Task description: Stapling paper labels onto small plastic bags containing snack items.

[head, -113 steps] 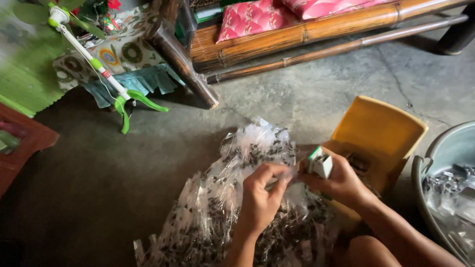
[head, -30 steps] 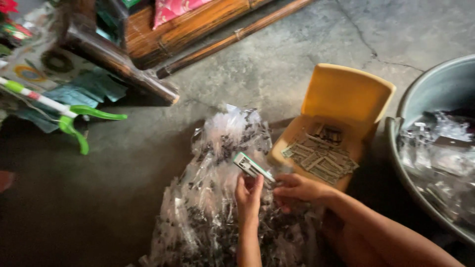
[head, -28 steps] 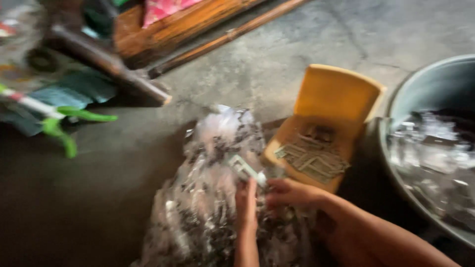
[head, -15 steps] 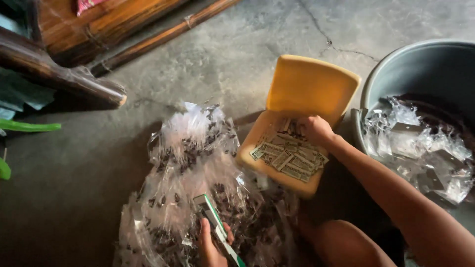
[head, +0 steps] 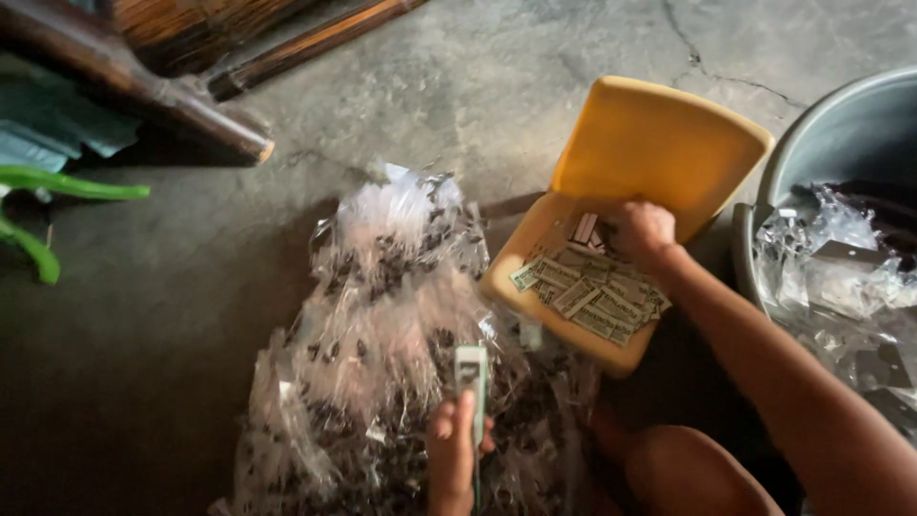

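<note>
Two hands in view: left hand (head: 451,449) lower centre, right hand (head: 642,229) right of centre. One yellow chair (head: 659,143). One grey basin (head: 812,143), right edge. One clear plastic heap (head: 382,315), centre. Paper slips (head: 592,291) on seat: many, uncounted.

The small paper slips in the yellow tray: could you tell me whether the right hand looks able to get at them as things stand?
Probably yes. The right hand already rests inside the open yellow tray, right beside the paper slips, and nothing covers them.
</note>
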